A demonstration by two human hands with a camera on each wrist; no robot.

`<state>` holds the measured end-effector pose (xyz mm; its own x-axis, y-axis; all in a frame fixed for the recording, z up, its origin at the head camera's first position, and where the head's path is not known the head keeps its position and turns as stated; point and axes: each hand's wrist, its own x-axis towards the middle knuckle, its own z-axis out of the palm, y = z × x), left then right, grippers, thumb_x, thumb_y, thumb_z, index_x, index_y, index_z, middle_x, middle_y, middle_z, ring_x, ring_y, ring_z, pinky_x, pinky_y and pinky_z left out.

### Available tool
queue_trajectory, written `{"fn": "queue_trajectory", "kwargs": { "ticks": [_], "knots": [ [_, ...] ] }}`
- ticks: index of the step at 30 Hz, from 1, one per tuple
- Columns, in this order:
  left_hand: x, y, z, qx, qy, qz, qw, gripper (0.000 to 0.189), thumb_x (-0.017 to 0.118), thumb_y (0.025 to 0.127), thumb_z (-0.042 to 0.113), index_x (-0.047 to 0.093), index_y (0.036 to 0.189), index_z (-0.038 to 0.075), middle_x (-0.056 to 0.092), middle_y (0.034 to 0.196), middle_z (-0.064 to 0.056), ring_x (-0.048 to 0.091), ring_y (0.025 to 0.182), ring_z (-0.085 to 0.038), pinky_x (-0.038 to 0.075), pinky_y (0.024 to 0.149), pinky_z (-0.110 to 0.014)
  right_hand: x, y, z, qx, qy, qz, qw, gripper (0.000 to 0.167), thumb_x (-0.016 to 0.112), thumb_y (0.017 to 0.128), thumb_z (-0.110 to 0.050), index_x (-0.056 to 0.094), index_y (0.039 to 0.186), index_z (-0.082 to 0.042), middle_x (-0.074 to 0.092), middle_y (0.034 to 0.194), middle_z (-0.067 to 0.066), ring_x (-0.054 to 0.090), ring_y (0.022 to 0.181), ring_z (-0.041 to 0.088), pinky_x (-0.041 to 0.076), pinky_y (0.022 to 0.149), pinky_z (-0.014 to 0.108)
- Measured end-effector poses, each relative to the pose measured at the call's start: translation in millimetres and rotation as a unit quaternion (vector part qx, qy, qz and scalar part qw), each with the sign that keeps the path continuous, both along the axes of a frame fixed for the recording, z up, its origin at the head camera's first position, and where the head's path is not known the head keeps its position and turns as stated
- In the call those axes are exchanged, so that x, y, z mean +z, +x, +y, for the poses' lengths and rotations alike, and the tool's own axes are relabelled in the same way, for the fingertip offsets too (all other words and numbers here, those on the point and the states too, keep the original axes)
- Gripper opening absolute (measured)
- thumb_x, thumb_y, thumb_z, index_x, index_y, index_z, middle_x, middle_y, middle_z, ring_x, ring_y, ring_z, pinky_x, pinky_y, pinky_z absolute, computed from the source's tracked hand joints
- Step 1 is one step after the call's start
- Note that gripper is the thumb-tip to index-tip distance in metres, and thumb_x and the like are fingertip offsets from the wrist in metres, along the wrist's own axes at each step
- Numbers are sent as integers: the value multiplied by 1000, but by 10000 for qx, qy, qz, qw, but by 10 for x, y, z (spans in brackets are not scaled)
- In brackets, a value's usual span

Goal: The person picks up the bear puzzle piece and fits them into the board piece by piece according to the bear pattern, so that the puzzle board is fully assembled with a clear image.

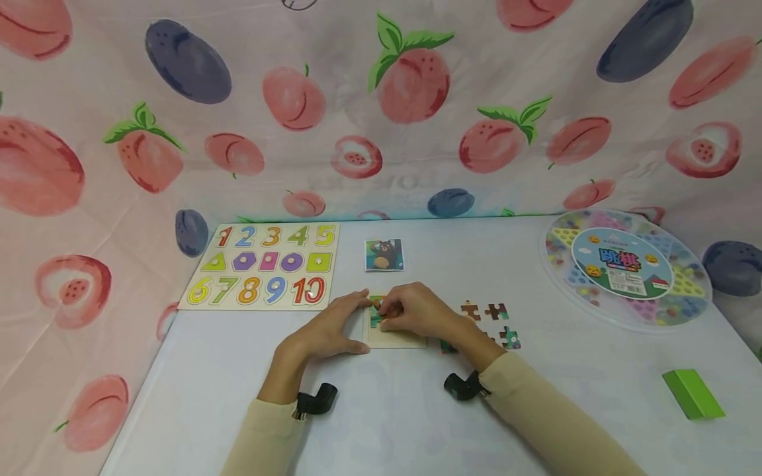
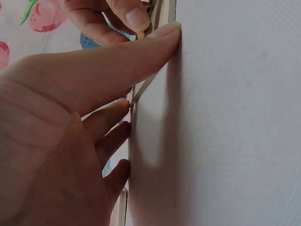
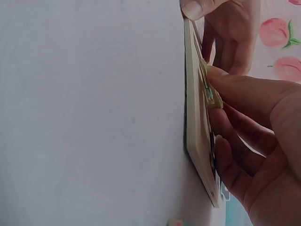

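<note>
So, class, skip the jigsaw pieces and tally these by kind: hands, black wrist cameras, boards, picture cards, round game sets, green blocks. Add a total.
Hands: 2 (left hand, right hand)
Wrist cameras: 2 (left camera, right camera)
Boards: 2 (puzzle board, number board)
Picture card: 1
Round game set: 1
Green block: 1
Total: 9

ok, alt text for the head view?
Left hand touches the left edge of a small wooden jigsaw tray while the right hand pinches a piece over it. Loose jigsaw pieces lie to its right, a bear picture card beyond it. Number-and-shape board sits at left; Chinese checkers set and green block at right.
</note>
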<state>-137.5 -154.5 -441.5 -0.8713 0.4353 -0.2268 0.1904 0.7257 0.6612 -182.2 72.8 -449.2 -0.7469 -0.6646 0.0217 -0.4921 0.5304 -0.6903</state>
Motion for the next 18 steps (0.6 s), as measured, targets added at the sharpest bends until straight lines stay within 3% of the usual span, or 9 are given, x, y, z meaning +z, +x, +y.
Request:
{"fn": "queue_trajectory", "kwargs": {
  "ticks": [18],
  "knots": [
    [6, 9, 14, 12, -2, 5, 10000, 82, 88, 80, 22, 48, 151, 16, 31, 170, 0, 24, 160, -28, 23, 131, -52, 5, -5, -89, -155, 448, 294, 9984, 19, 85, 82, -23, 81, 96, -11, 76, 94, -1, 62, 78, 2, 51, 72, 15]
  ]
}}
